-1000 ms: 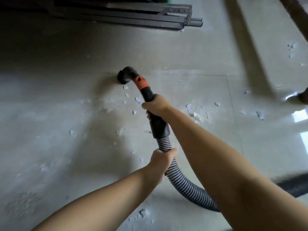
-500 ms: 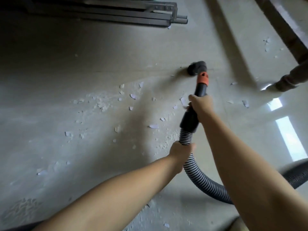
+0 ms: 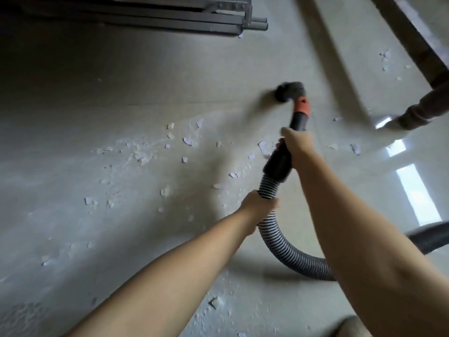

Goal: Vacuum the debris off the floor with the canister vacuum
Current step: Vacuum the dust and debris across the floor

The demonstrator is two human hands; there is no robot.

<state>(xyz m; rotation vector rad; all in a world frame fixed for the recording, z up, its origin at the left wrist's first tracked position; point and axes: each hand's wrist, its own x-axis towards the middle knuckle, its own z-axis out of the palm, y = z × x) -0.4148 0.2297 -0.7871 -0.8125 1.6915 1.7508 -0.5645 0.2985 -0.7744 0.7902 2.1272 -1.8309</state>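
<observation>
The nozzle (image 3: 289, 91) of the vacuum sits low over the floor (image 3: 73, 117), blurred, at the far edge of the littered patch; whether it touches the surface cannot be told. Behind it run an orange collar (image 3: 302, 107), a black handle (image 3: 279, 164) and the ribbed grey hose (image 3: 269, 229), which loops back along the floor and passes under the right forearm. The right hand (image 3: 295, 144) grasps the handle just behind the collar, fingers wrapped round it; the left hand (image 3: 257, 205) grips the hose just below the handle's cuff. The canister itself is out of view.

Pale flakes and dust (image 3: 143, 154) lie mostly to the left of and nearer than the nozzle, with a few chips (image 3: 356, 149) to its right and more grit (image 3: 218, 302) close to the person. Much debris therefore remains.

To do this pass well, the nozzle mouth should probably be kept close and flat to the floor and drawn slowly back through the flakes in overlapping strokes; fast sweeps are likely to scatter light chips. The left hand should feed slack so the hose loop does not drag through unswept dust.

Metal bars (image 3: 170, 15) lie at the top edge; a dark post (image 3: 422, 110) stands at the right.
</observation>
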